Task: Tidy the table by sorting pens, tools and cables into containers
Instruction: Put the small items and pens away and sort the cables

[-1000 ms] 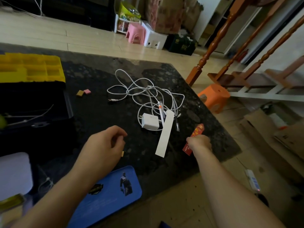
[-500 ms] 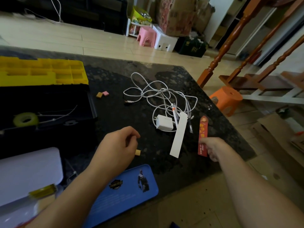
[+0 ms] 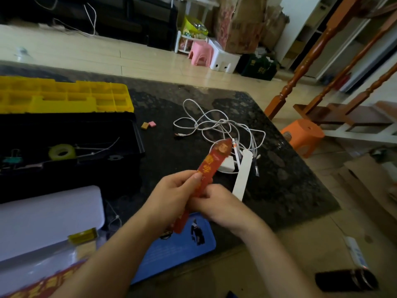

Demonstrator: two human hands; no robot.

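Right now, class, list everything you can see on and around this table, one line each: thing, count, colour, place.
table: one, dark stone, under everything
toolbox: one, black, table's left
organiser tray: one, yellow, behind the toolbox
tape roll: one, yellow-green, inside the toolbox
small blocks: two, tan and pink, right of the toolbox
cable: one tangle, white, table centre
charger: one, white, in the tangle
pens: two, white and clear, on the tangle
white strip: one, beside the charger
blue tray: one, near edge
pink stool: one, far floor
orange stool: one, floor, right
red strip: one, held above the table
left hand: fingers pinch the red strip
right hand: fingers grip it lower down
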